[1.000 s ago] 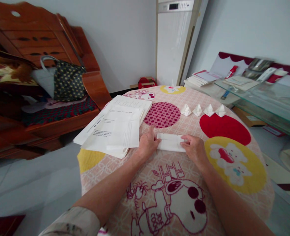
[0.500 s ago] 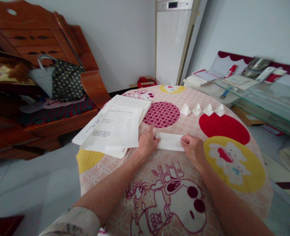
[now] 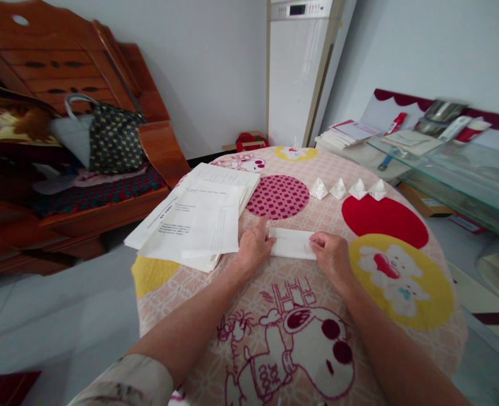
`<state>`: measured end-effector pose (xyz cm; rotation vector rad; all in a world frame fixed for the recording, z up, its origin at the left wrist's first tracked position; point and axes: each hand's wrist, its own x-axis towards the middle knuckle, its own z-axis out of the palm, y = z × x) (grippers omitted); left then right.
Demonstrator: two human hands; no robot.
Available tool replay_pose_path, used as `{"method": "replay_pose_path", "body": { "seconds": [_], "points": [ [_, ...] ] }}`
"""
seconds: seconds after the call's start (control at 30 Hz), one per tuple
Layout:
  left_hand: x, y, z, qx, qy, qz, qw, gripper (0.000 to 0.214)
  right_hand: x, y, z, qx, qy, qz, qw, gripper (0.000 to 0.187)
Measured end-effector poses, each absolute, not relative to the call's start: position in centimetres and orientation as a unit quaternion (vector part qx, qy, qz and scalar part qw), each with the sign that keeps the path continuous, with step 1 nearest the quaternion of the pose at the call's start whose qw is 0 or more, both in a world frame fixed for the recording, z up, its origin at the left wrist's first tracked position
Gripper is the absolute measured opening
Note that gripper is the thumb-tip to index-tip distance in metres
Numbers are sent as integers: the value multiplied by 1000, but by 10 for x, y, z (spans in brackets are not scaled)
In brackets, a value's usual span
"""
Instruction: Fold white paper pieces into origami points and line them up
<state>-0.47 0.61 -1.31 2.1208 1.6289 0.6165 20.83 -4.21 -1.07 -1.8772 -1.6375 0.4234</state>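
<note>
Folded white paper (image 3: 292, 246), seen in the head view, lies on the round table in front of the person, between the two hands. It is a smooth, flat, matt oblong with straight edges, its long axis running left to right across the person's front and dipping very slightly towards the right. One short end points to the left hand (image 3: 255, 245), the other to the right hand (image 3: 332, 254).

The left hand rests at the left end, thumb on the paper and index finger stretched forward past the far edge; whether its other fingers grip the sheet I cannot tell. The right hand pinches the right end between thumb and curled fingers.

Beneath is a soft, fabric-looking tablecloth (image 3: 329, 162), pale pink with a white lattice and stitched-looking figures. Beyond the paper, a purple checked oval (image 3: 278, 197) and a plain red oval (image 3: 384, 221) show on it; a yellow oval (image 3: 401, 282) with white bears lies right of the right hand. Four pointed paper shapes (image 3: 318, 189), crisp and creased, stand in a row at the far right. Just beyond the left hand, printed sheets (image 3: 209, 225) form a loose, fanned stack, set aslant.
</note>
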Motion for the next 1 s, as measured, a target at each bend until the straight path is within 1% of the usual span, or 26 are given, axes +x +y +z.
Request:
{"method": "replay_pose_path", "body": {
  "seconds": [0.17, 0.27, 0.37, 0.5, 0.7, 0.83, 0.93, 1.0],
  "points": [
    [-4, 4, -8, 789, 562, 185, 163, 52, 208, -41, -9, -705, -622, 176, 293, 26],
    [-2, 6, -9, 824, 505, 227, 126, 45, 207, -40, -10, -703, -627, 168, 290, 26],
    [-1, 12, -13, 851, 432, 260, 144, 38, 207, -40, -11, -702, -635, 152, 286, 24],
    [-2, 17, -17, 885, 359, 222, 195, 42, 208, -39, -12, -706, -635, 145, 279, 24],
    [-13, 11, -17, 917, 302, 188, 182, 39, 206, -39, -13, -704, -636, 147, 280, 25],
    [-16, 8, -14, 931, 276, 166, 174, 42, 209, -39, -10, -707, -633, 152, 276, 24],
    [-15, 8, -10, 937, 272, 144, 167, 41, 215, -38, -3, -723, -616, 162, 267, 21],
    [-15, 7, -8, 940, 270, 133, 163, 40, 216, -37, 4, -736, -596, 153, 283, 18]
  ]
}}
